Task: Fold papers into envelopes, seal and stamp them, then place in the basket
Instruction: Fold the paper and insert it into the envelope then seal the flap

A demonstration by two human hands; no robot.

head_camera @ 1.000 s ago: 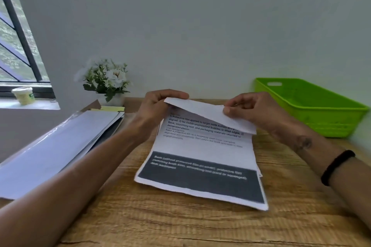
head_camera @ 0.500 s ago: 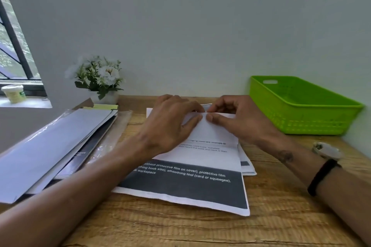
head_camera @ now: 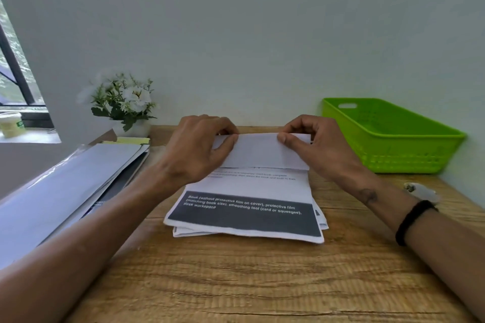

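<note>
At far left, past the table point(head_camera: 262, 283) edge: window sill w/ a small cup point(head_camera: 10, 124). Next along, a slanted stack of folders point(head_camera: 65, 191), overhanging the left table edge, far corner near a yellow pad point(head_camera: 131, 140) and a flower pot point(head_camera: 123, 102) by the back wall. Between folders and paper pile, a narrow strip of bare wood, mostly covered by the left forearm.

At center: top sheet point(head_camera: 252, 191) on a small pile of papers point(head_camera: 183, 231), lower sheets' edges peeking out at bottom left and right. Far edge of top sheet folded toward the viewer, flap's free edge lying across the printed text, dark banner nearest. Left hand point(head_camera: 199, 149) pressing the fold's left end, thumb on the flap, fingers curled at the crease. Right hand point(head_camera: 312, 147) doing likewise at the right end, thumb tip on the flap. Hands apart, flap's middle exposed between them.

In front of the pile: wide open wood out to the near edge.

To the right: small whitish object point(head_camera: 420, 190) behind the wrist w/ a black band point(head_camera: 412, 220), can't tell what. Far right, green basket point(head_camera: 388, 139) against the wall corner, well apart from the pile.
</note>
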